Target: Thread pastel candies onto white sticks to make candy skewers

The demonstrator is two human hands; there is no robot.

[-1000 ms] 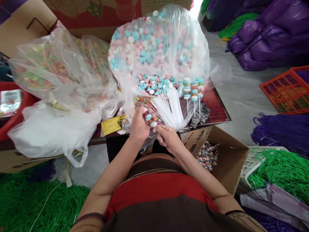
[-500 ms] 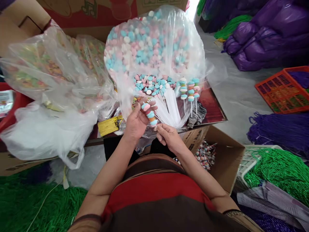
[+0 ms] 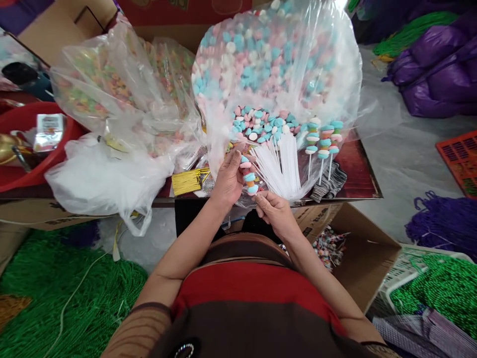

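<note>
A candy skewer (image 3: 250, 178) of stacked blue, white, pink and orange sweets is between my two hands. My left hand (image 3: 229, 180) curls around its upper part, thumb and fingers on the sweets. At the lower end, my right hand (image 3: 275, 210) pinches with thumb and forefinger; the stick there is mostly hidden. Just beyond lie white sticks (image 3: 285, 166) in a fanned bundle. Loose pink, blue and white marshmallows (image 3: 261, 124) spill from the mouth of a big clear bag (image 3: 261, 59). Finished-looking skewers (image 3: 323, 141) lean side by side to the right.
Yellow twist ties (image 3: 186, 182) lie left of my hands, near bags of gummy candy (image 3: 119, 84) and a red basin (image 3: 70, 130). A grey knitted item (image 3: 330, 183) sits at the table's right. Below stands a cardboard box (image 3: 367, 253) containing wrapped sweets.
The view has swung left, so the table and bags appear farther right and more of the red basin shows. Both hands keep hold of the skewer, with little change in grip.
</note>
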